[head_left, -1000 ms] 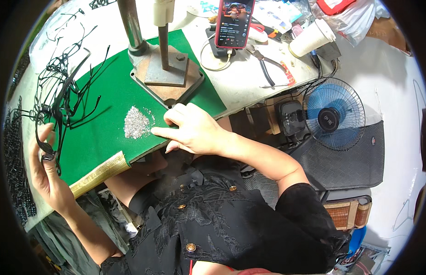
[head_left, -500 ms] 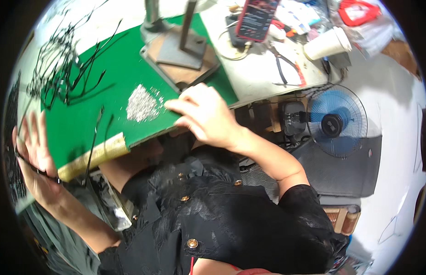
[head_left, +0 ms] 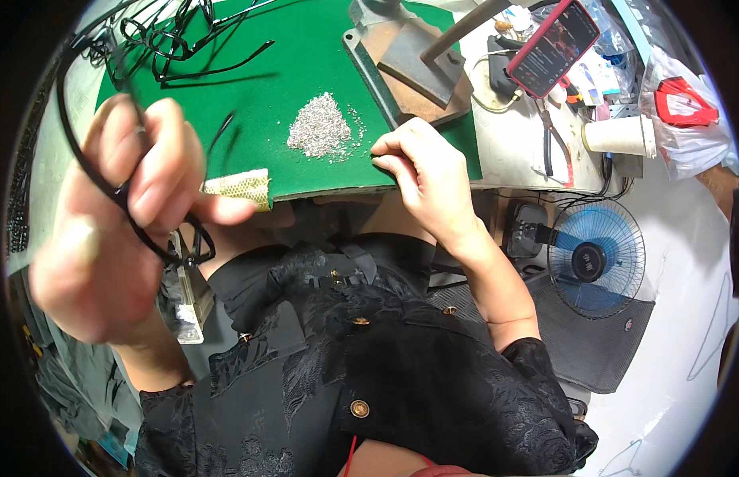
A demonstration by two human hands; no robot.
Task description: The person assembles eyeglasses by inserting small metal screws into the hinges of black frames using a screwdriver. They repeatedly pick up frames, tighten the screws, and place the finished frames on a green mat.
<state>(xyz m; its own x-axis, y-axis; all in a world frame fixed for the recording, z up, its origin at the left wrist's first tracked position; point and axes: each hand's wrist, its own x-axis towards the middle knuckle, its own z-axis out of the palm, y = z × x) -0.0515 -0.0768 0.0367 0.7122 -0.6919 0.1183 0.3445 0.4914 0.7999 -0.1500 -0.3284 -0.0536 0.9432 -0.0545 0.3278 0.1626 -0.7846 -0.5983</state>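
My left hand [head_left: 107, 230] is raised close at the left, fingers curled round a black eyeglass frame [head_left: 73, 147] that loops past the knuckles; part of it is blurred. My right hand [head_left: 433, 179] rests at the front edge of the green mat [head_left: 262, 131], thumb and forefinger pinched together. Anything between those fingertips is too small to make out. Just left of them lies a heap of tiny silvery metal pieces [head_left: 320, 127], with some scattered around it. Behind the right hand stands a metal bench press [head_left: 421, 67] with a lever bar.
More black eyeglass frames [head_left: 175, 48] lie at the far left of the mat. A yellow textured strip [head_left: 246, 187] covers its front edge. Rightward are a phone [head_left: 556, 48], pliers [head_left: 551, 139] and a white cup [head_left: 620, 137]. A blue-bladed fan [head_left: 590, 258] stands below.
My left hand has risen toward the view and gone from spread fingers to curled round the eyeglass frame. My right hand still pinches by the heap. The view has shifted.
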